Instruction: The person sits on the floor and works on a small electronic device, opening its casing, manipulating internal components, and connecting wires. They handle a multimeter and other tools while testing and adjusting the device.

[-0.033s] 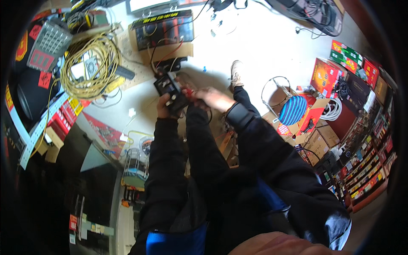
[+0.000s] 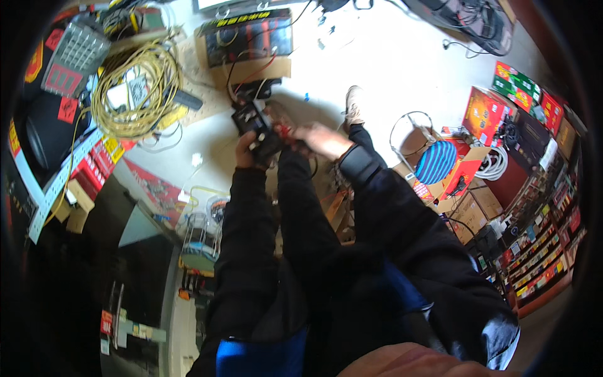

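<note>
White floor (image 2: 396,72), red cartons (image 2: 482,116), left fingers (image 2: 249,139) gripping black device (image 2: 266,144), right fingers (image 2: 306,132) blurred, grip unclear

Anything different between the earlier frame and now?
Only a slight shift of the whole view, with its contents sitting a bit higher and further right. Nothing visibly grabbed or released. Unchanged: left hand on the black device, right hand by the red part, yellow cable coil beyond them to the left.

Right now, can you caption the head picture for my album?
Left hand holds a black device, right hand beside it, near coiled yellow cable.
</note>
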`<state>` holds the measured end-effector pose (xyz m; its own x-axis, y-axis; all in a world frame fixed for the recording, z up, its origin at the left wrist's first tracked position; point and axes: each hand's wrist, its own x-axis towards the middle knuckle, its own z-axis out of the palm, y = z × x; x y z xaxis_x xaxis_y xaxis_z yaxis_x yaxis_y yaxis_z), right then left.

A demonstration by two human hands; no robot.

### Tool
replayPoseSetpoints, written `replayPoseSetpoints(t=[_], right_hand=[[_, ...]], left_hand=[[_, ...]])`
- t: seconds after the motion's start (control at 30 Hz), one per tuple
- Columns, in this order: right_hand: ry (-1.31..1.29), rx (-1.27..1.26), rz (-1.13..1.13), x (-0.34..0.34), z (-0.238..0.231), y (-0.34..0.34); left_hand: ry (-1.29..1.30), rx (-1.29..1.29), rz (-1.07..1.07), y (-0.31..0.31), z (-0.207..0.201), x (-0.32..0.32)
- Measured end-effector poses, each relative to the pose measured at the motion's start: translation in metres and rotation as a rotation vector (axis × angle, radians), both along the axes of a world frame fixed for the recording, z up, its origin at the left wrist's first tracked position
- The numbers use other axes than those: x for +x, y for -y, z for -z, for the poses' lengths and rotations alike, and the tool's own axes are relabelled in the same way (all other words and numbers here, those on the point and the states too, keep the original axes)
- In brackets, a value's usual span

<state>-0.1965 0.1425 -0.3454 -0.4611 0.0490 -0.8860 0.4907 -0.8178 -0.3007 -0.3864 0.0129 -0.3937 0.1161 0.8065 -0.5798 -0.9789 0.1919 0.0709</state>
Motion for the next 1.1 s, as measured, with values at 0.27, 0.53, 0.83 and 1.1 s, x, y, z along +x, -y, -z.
replayPoseSetpoints(t=[0.27, 0.53, 0.83, 1.1], right_hand=[[0.021, -0.118, 0.227, -0.019, 0.003, 0.015], [0.096, 0.168, 0.494, -0.033, 0.013, 0.056], [-0.035, -0.052, 0.488, -0.032, 0.002, 0.048], [-0.02, 0.028, 0.381, -0.009, 0.012, 0.035]], left_hand=[[-0.024, -0.016, -0.055, 0.002, -0.001, -0.011], [-0.019, -0.076, -0.088, -0.009, 0.005, -0.014], [-0.063, -0.099, -0.11, -0.005, -0.004, -0.03], [-0.005, -0.237, -0.14, 0.009, -0.014, -0.011]])
